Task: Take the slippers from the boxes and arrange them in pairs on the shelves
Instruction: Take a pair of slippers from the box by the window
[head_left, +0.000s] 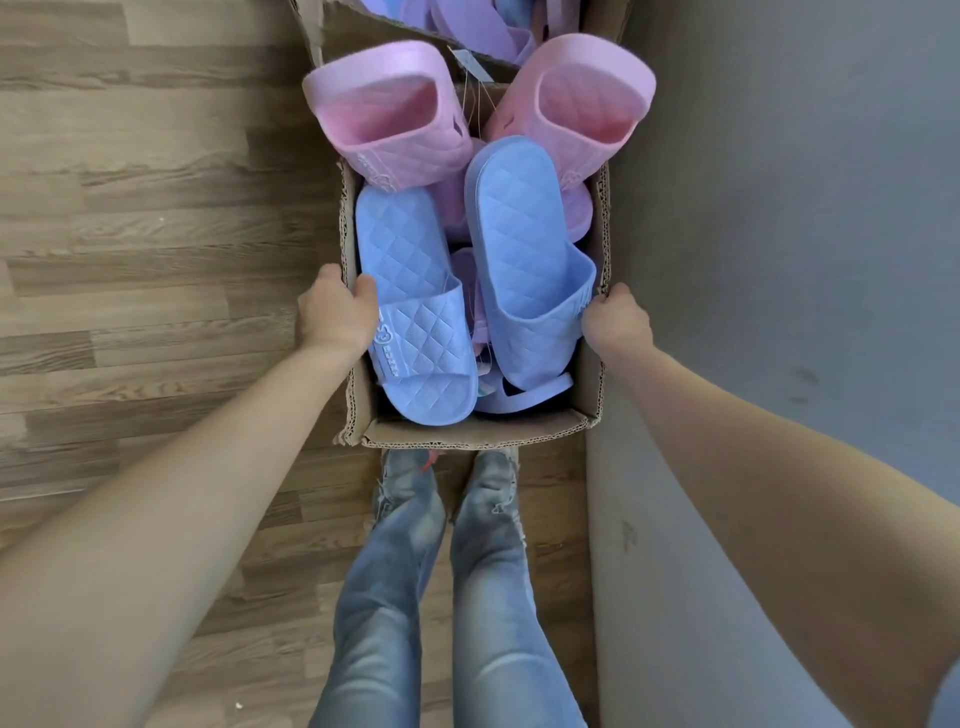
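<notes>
Left hand (337, 312) clasps the left blue slipper (415, 312) by the box's (478, 434) left wall; right hand (615, 322) clasps the right blue slipper (530, 260) by the right wall. Both slippers run lengthwise, near edge to far.

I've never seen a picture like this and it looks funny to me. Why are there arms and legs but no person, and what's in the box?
The camera sits on the person's head and looks down, so you see only what they see: their own two arms, and their legs in blue jeans standing on a wooden floor. A grey wall is on the right.

In front of the feet is an open cardboard box full of rubber slippers. Two blue slippers lie on top, nearest the person, and two pink slippers sit farther away. Behind it is another box with purple ones.

The left hand is at the left edge of the box, its fingers on a blue slipper. The right hand is at the right edge, touching the other blue one. Nothing is lifted out yet.
</notes>
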